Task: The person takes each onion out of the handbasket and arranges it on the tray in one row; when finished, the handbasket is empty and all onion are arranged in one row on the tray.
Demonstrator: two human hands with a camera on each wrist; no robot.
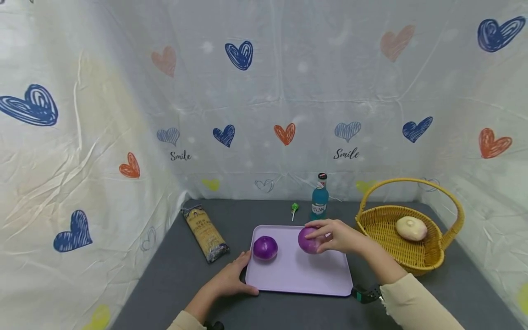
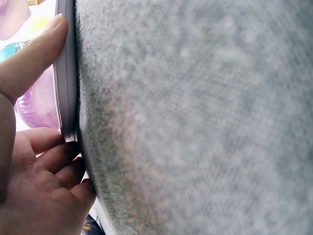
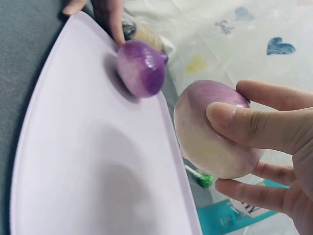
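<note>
A lilac tray [image 1: 288, 275] lies on the dark grey table. On its left part sits a glossy purple onion [image 1: 265, 248], pointed tip visible in the right wrist view. My right hand [image 1: 336, 234] pinches a second onion [image 3: 210, 132], purple fading to cream, between thumb and fingers. In the right wrist view this onion hangs above the tray, whose surface carries a shadow. My left hand [image 1: 231, 276] grips the tray's front left corner, its thumb along the front edge and its fingers [image 2: 61, 159] curled at the left side.
A yellow wicker basket [image 1: 387, 256] with a tall handle stands at the right, a pale rounded vegetable [image 1: 411, 228] inside. Behind the tray are a blue bottle [image 1: 320, 199] and a green lollipop [image 1: 294, 208]. A long yellow packet [image 1: 205, 233] lies left. A heart-printed curtain surrounds the table.
</note>
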